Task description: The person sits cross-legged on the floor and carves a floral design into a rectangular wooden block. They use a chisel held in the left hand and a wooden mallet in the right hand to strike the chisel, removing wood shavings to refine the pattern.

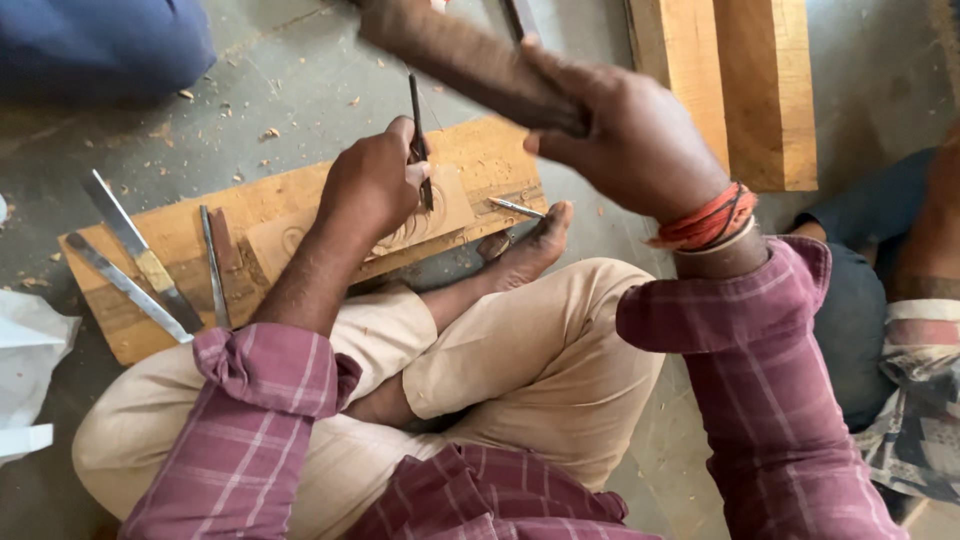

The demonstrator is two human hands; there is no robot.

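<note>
My right hand [625, 135] is raised, grip clamped round a wooden mallet [465, 60], solid and heavy. My left hand [375, 180] pinches a thin chisel [418, 135] mid-shaft, tip on the carved wooden board [300, 215] on the floor. Stiff steel, slippery; hold low.

Left of the left hand [372, 185] gripping the chisel [420, 135], spare chisels [135, 260] crowd the board [300, 195]; beyond it bare floor [290, 70] lies open; a foot [530, 250] blocks the right.
</note>
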